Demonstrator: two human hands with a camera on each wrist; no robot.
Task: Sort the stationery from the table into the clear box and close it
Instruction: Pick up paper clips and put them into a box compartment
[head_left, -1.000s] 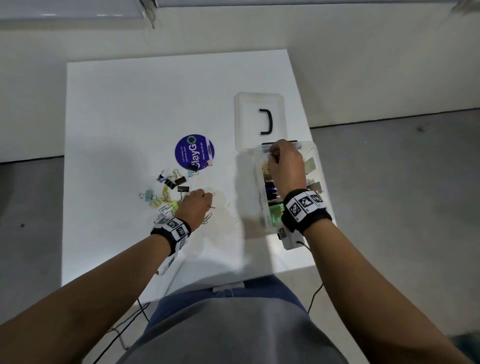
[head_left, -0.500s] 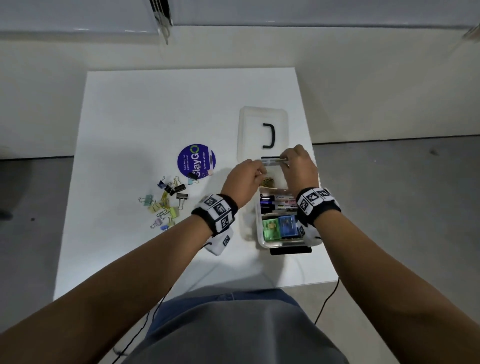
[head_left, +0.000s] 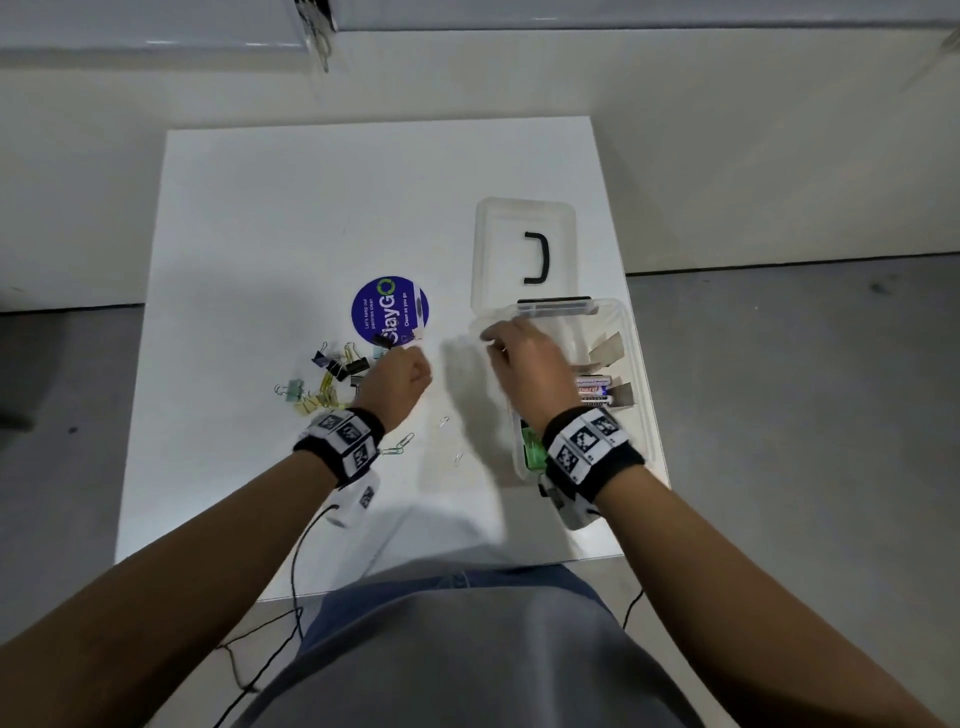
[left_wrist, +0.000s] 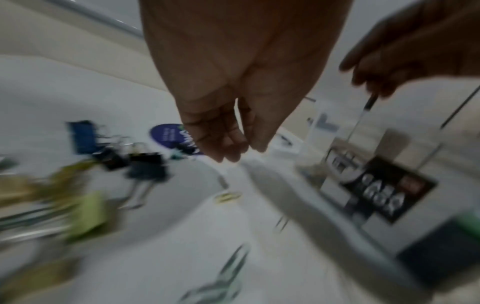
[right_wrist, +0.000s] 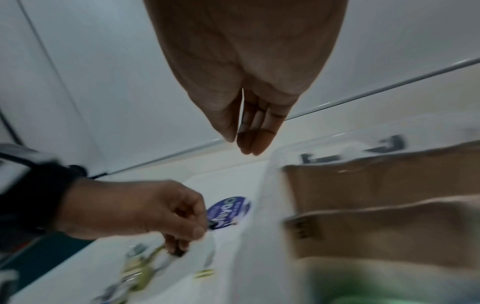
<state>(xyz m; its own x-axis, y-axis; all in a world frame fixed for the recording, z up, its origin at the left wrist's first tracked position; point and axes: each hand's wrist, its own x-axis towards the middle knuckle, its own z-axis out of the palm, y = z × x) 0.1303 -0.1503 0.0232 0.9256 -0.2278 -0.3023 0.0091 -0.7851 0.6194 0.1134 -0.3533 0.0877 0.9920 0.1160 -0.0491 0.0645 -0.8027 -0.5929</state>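
The clear box (head_left: 638, 400) stands open at the table's right edge, with markers (head_left: 592, 389), cardboard dividers (head_left: 605, 348) and a green item (head_left: 530, 447) inside. Its lid (head_left: 498, 249), which has a black handle, lies flat beyond it. Binder clips (head_left: 332, 379) are piled at the left, and loose paper clips (head_left: 397, 447) lie nearer me. My left hand (head_left: 400, 374) hovers at the pile's right side, its fingers (left_wrist: 223, 152) loosely bent and holding nothing. My right hand (head_left: 519, 348) hangs over the box's left rim, its fingers (right_wrist: 257, 142) straight and empty.
A round blue StayGO sticker (head_left: 389, 310) lies on the white table (head_left: 260, 234) beyond the clips. Both wrist views are blurred by motion. Cables hang off the table's near edge. Grey floor lies on both sides.
My left hand has left the far end of the box and swung back left to the binder clips. My right hand has shifted from the far end toward the box's left rim.
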